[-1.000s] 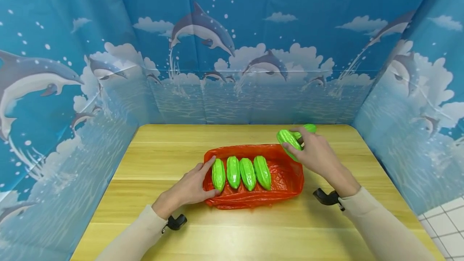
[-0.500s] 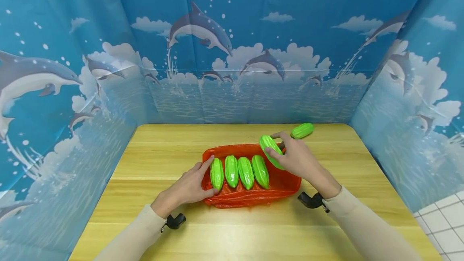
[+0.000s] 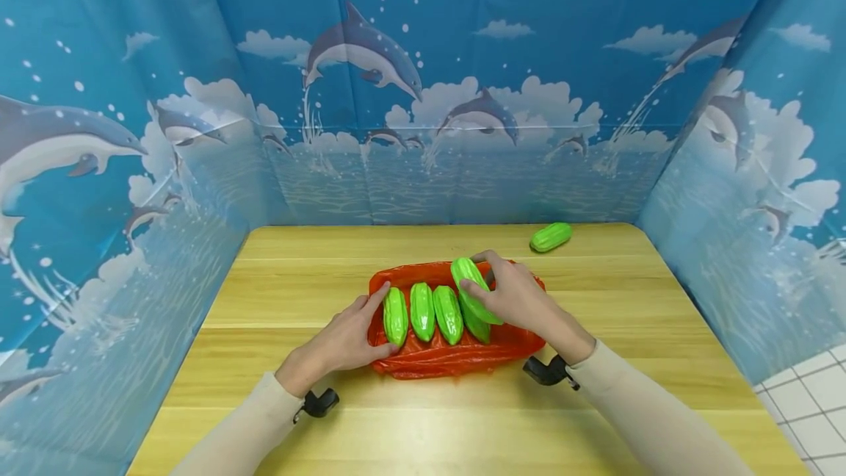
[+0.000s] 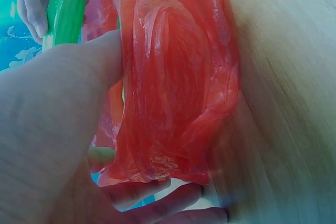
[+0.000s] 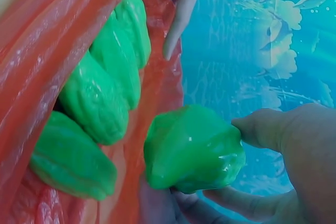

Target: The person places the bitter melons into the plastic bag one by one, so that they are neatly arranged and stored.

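Note:
My right hand holds a glossy green bitter melon between thumb and fingers, tilted above the red plastic bag. In the right wrist view this bitter melon appears end-on. The bag stands with its mouth spread wide, and several similar bitter melons lie side by side in its left and middle part. The held one overlaps the rightmost of these in the head view. My left hand grips the bag's left end; in the left wrist view its thumb hooks over the rim, with fingers around the outside.
Another bitter melon lies on the wooden table at the back right, beyond the bag. Blue dolphin-print curtains wall off the table's back and both sides. White floor tiles show at the right.
My right hand has carried the bitter melon leftward and lower, from the bag's right rim to over its middle. The one lying at the back is now uncovered. My left hand has stayed put.

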A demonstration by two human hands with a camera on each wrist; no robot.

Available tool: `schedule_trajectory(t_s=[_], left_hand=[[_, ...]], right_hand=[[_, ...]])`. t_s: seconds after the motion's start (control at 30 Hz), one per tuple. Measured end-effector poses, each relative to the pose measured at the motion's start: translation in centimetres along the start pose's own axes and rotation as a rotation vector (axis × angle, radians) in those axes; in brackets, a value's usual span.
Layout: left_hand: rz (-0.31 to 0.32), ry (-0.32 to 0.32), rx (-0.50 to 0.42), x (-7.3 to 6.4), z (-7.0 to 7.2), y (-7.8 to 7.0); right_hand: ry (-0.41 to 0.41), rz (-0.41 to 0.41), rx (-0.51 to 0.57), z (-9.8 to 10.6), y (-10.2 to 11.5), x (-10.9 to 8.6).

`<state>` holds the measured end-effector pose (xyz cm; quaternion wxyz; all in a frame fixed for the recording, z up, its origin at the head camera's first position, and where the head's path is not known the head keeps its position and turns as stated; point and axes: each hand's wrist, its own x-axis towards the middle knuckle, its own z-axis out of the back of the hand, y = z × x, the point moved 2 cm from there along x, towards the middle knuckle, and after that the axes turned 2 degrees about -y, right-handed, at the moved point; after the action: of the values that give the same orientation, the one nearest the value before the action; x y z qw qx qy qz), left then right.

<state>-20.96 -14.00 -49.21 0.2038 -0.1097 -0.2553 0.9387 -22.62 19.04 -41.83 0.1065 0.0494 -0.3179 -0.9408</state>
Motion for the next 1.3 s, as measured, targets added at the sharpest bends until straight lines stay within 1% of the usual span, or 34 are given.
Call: schedule_trajectory(t_s=[0.23, 0.57, 0.73, 0.83, 0.93, 1.1, 1.3], left_hand=[[0.004, -0.007, -0.016, -0.2, 0.0, -0.2], [0.011, -0.010, -0.015, -0.4, 0.1, -0.3], [-0.006, -0.005, -0.043, -0.4, 0.0, -0.4], [-0.014, -0.018, -0.051, -0.3, -0.2, -0.3], [-0.009, -0.032, -0.047, -0.2, -0.2, -0.1], [-0.007, -0.049, -0.068, 0.0, 0.1, -0.3], [-0.005, -0.051, -0.074, 0.1, 0.3, -0.3]], right_hand=[[0.046, -0.006, 0.032, -0.9, 0.5, 0.5], [0.114, -0.046, 0.098, -2.1, 1.5, 1.2], [0.144, -0.081, 0.120, -2.8, 1.6, 1.2], [0.148, -0.096, 0.140, -3.1, 1.8, 1.4], [0.152, -0.103, 0.157, -3.3, 2.0, 1.7], [0.160, -0.134, 0.185, -3.7, 2.3, 2.3], [0.188, -0.132, 0.189, -4.4, 2.3, 3.0]])
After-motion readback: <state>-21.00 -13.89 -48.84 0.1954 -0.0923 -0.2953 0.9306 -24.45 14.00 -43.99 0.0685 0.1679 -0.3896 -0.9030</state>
